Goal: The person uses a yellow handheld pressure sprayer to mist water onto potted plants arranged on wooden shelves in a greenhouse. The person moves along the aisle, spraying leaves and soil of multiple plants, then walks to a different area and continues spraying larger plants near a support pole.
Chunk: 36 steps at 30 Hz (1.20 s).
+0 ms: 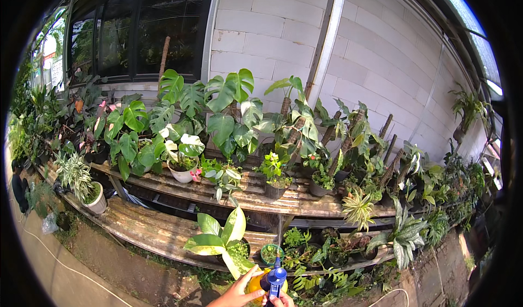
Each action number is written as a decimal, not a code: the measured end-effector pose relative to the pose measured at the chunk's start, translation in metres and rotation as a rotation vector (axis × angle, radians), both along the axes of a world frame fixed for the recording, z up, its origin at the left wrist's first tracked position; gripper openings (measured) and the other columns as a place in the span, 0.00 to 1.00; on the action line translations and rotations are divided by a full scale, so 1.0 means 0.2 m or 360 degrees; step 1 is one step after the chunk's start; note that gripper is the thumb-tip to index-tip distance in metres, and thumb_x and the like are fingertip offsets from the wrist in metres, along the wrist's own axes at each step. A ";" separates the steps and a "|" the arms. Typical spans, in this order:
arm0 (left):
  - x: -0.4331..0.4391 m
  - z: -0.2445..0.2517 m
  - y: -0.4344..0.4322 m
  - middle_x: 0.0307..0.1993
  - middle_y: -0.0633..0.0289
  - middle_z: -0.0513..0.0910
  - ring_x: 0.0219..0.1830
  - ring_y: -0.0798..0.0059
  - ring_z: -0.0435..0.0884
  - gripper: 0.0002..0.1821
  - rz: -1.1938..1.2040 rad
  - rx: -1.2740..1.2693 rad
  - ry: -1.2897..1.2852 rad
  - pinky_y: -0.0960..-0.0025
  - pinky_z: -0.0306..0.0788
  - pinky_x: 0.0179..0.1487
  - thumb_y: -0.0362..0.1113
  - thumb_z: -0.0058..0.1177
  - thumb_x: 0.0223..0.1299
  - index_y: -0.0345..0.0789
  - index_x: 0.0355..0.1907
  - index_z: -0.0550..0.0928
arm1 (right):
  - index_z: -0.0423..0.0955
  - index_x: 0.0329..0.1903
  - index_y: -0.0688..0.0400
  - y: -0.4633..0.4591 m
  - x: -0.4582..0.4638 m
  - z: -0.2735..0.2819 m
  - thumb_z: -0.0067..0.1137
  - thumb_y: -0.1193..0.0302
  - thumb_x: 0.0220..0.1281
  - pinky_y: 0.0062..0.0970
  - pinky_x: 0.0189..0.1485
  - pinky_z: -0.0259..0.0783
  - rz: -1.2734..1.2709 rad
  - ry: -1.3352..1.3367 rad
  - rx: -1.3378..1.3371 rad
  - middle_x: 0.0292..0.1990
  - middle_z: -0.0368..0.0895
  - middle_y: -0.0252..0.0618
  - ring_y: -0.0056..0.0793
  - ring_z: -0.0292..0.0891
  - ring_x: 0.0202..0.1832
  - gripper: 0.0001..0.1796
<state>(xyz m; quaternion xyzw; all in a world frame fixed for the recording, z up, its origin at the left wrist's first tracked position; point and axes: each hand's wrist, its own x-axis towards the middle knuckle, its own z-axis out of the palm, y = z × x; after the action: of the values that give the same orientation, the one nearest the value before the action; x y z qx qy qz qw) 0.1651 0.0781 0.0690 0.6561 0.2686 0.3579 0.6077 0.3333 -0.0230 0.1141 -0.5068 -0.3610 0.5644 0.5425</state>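
Observation:
A yellow spray bottle (255, 283) with a blue spray head (274, 277) is held low in front of me. My right hand (281, 300) grips the blue handle. My left hand (242, 290) rests against the bottle's left side, fingers spread along it. From the nozzle a thin jet of water (280, 229) rises towards a dark pot (275, 191) with a bright green plant on the upper shelf. Just beyond the nozzle stands a small green-rimmed pot (271, 254). A broad-leaved variegated plant (229, 241) is left of the bottle.
Two corrugated shelf levels (155, 227) carry many potted plants, with monstera (220, 129) and moss poles behind. A white pot (97, 199) stands at the lower shelf's left. A pale block wall (261, 41) rises behind. A hose (73, 271) lies on the ground at left.

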 end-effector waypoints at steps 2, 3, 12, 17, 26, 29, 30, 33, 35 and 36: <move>0.02 -0.03 -0.01 0.74 0.47 0.69 0.78 0.62 0.62 0.52 -0.0044 0.0022 0.0026 0.55 0.49 0.81 0.46 0.65 0.70 0.33 0.83 0.47 | 0.79 0.39 0.60 -0.02 0.04 -0.01 0.50 0.66 0.79 0.25 0.43 0.70 0.0006 -0.0097 0.0023 0.31 0.80 0.31 0.21 0.75 0.35 0.14; 0.04 -0.03 -0.01 0.74 0.47 0.69 0.78 0.62 0.62 0.52 -0.0069 0.0028 0.0015 0.55 0.49 0.81 0.46 0.65 0.70 0.33 0.83 0.47 | 0.79 0.38 0.60 -0.04 0.07 -0.02 0.50 0.65 0.79 0.25 0.42 0.70 0.0030 -0.0144 0.0067 0.30 0.80 0.31 0.21 0.75 0.35 0.14; 0.25 -0.02 -0.08 0.81 0.51 0.58 0.82 0.59 0.55 0.39 -0.0294 -0.0224 0.0086 0.56 0.51 0.81 0.43 0.66 0.68 0.34 0.77 0.67 | 0.78 0.32 0.61 -0.22 0.29 -0.16 0.43 0.65 0.75 0.25 0.31 0.67 -0.0572 -0.0127 -0.0010 0.24 0.77 0.31 0.21 0.71 0.25 0.18; 0.31 0.03 -0.14 0.81 0.52 0.59 0.82 0.61 0.54 0.39 -0.0419 -0.0307 0.0141 0.57 0.51 0.81 0.44 0.66 0.69 0.34 0.77 0.66 | 0.78 0.28 0.58 -0.31 0.37 -0.18 0.45 0.66 0.72 0.23 0.28 0.63 -0.0562 -0.0499 -0.0042 0.23 0.77 0.29 0.18 0.69 0.24 0.17; 0.43 -0.08 -0.19 0.69 0.57 0.73 0.69 0.68 0.73 0.49 -0.0628 -0.0443 0.0079 0.61 0.69 0.71 0.35 0.65 0.70 0.37 0.84 0.49 | 0.79 0.32 0.60 -0.45 0.54 -0.25 0.46 0.60 0.73 0.22 0.27 0.63 -0.0831 -0.0134 0.0002 0.22 0.77 0.29 0.18 0.68 0.22 0.19; 0.49 -0.04 -0.22 0.69 0.56 0.74 0.69 0.68 0.73 0.48 -0.0626 -0.0430 0.0167 0.61 0.69 0.71 0.35 0.64 0.70 0.37 0.84 0.50 | 0.78 0.30 0.60 -0.47 0.63 -0.30 0.44 0.61 0.73 0.21 0.25 0.61 -0.0936 -0.0185 0.0086 0.22 0.77 0.29 0.17 0.68 0.21 0.20; 0.51 -0.02 -0.24 0.68 0.56 0.74 0.68 0.68 0.74 0.48 -0.0606 -0.0522 0.0198 0.61 0.70 0.71 0.35 0.64 0.70 0.37 0.84 0.50 | 0.78 0.29 0.59 -0.47 0.67 -0.31 0.45 0.61 0.73 0.21 0.24 0.60 -0.1032 -0.0174 0.0086 0.21 0.76 0.29 0.17 0.67 0.21 0.20; 0.56 0.05 -0.27 0.66 0.57 0.78 0.67 0.67 0.75 0.46 -0.0570 -0.0563 0.0377 0.60 0.65 0.73 0.38 0.64 0.71 0.36 0.83 0.52 | 0.76 0.28 0.57 -0.49 0.81 -0.35 0.45 0.61 0.74 0.19 0.23 0.56 -0.1330 0.0036 -0.0006 0.19 0.74 0.28 0.16 0.63 0.19 0.20; 0.62 0.06 -0.27 0.65 0.58 0.79 0.67 0.68 0.76 0.45 -0.0582 -0.0411 0.0520 0.60 0.66 0.72 0.39 0.62 0.72 0.37 0.83 0.52 | 0.76 0.28 0.58 -0.51 0.88 -0.37 0.45 0.58 0.75 0.21 0.23 0.58 -0.1368 -0.0304 0.0167 0.18 0.73 0.28 0.17 0.64 0.19 0.21; 0.66 0.06 -0.28 0.63 0.58 0.80 0.65 0.70 0.77 0.44 -0.0561 -0.0305 0.0559 0.61 0.69 0.69 0.39 0.62 0.73 0.38 0.83 0.53 | 0.76 0.28 0.58 -0.52 0.91 -0.38 0.45 0.57 0.75 0.21 0.23 0.59 -0.1410 -0.0721 0.0275 0.17 0.72 0.28 0.17 0.64 0.18 0.22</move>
<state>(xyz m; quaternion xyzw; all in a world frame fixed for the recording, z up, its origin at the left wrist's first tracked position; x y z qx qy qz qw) 0.2980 0.0216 0.0812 0.6844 0.2840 0.1000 0.6641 0.5161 -0.1264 0.0383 -0.6744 -0.2652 0.1240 0.6779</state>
